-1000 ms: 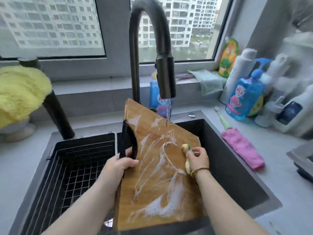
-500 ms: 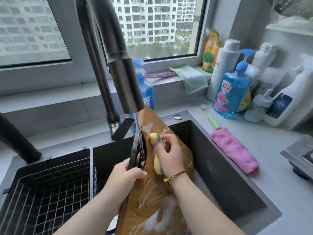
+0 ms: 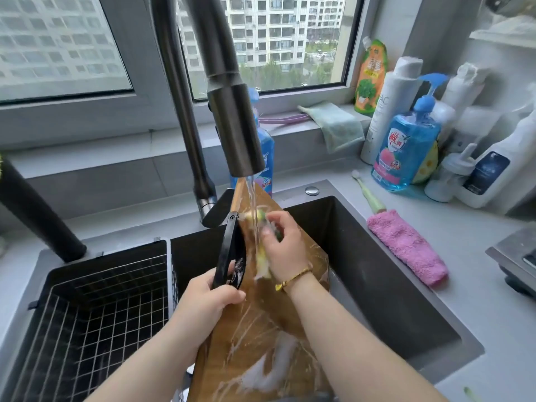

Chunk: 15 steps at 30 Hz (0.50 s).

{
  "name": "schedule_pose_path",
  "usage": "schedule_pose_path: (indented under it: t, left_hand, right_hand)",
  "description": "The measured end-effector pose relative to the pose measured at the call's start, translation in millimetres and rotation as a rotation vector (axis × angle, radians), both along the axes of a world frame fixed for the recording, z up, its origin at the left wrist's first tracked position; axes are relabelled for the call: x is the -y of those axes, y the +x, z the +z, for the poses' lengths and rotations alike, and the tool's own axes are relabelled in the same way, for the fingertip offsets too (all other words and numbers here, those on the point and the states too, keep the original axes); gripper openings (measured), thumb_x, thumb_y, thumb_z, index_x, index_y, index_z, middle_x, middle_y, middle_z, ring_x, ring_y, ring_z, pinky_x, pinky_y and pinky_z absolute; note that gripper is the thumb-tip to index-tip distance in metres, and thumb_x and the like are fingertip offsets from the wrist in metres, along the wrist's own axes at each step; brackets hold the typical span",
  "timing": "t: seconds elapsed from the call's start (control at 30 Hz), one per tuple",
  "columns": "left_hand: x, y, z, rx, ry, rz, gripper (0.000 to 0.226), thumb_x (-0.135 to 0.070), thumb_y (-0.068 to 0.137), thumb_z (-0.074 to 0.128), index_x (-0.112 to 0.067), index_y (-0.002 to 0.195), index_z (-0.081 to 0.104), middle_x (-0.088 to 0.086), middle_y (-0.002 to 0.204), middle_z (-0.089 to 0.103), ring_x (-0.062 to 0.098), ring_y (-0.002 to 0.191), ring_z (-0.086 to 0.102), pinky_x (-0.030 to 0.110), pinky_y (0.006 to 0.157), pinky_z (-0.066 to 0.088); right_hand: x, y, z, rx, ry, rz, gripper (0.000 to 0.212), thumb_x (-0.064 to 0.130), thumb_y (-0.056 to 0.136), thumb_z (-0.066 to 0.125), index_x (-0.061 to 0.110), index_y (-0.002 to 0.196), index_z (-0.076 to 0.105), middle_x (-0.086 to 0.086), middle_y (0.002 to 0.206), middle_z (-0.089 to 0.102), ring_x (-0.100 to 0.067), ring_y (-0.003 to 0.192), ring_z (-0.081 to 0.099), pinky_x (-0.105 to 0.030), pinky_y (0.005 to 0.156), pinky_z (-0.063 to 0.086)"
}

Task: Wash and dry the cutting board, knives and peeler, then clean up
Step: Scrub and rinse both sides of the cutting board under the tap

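Observation:
A wooden cutting board (image 3: 261, 338) streaked with soap foam stands tilted in the dark sink (image 3: 377, 285), its top end under the tap. My left hand (image 3: 208, 300) grips the board's black handle (image 3: 229, 253) on its left edge. My right hand (image 3: 282, 250) holds a yellow-green sponge (image 3: 262, 262) and presses it against the upper part of the board. Water runs from the black tap (image 3: 235, 126) onto the sponge and the board's top. No knives or peeler are in view.
A black wire drying basket (image 3: 95, 309) fills the sink's left half. On the counter to the right lie a pink cloth (image 3: 406, 245) and a green-handled brush (image 3: 368, 195). Bottles, including blue soap (image 3: 406, 152), crowd the right corner. A green cloth (image 3: 336, 123) hangs off the window sill.
My right hand has slid the sponge from the board's middle up to its top under the water stream. The view has moved closer to the tap; my left hand keeps its grip.

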<state>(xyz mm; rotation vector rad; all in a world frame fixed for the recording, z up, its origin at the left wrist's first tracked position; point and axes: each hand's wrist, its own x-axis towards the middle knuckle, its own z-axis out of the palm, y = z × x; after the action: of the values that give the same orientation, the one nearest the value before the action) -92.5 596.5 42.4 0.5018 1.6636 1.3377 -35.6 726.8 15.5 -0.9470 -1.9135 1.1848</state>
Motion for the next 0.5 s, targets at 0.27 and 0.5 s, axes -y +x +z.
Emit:
schedule_pose_path:
  t: [0.27,0.5]
  left_hand:
    - [21.8,6.7,3.0,-0.077,0.011,-0.039,0.041,-0.015,0.05,0.057,-0.034,0.086,0.059,-0.006,0.069,0.073,0.016,0.065,0.067,0.027,0.06,0.049]
    - [32.1,7.9,8.7,-0.031,0.035,0.002,0.039,-0.011,0.05,0.056,-0.031,0.083,0.061,-0.004,0.062,0.071,0.012,0.053,0.066,0.022,0.048,0.05]
  right_hand:
    - [14.8,17.1,-14.5,0.01,-0.134,-0.169,0.005,0.019,0.092,0.05,0.016,0.096,0.051,-0.013,0.113,0.054,-0.014,0.091,0.05,-0.018,0.074,0.039]
    - [-4.2,4.2,6.8,0.009,-0.079,-0.076,0.02,0.021,0.093,0.05,0.008,0.107,0.055,-0.013,0.114,0.054,-0.012,0.092,0.047,-0.011,0.066,0.038]
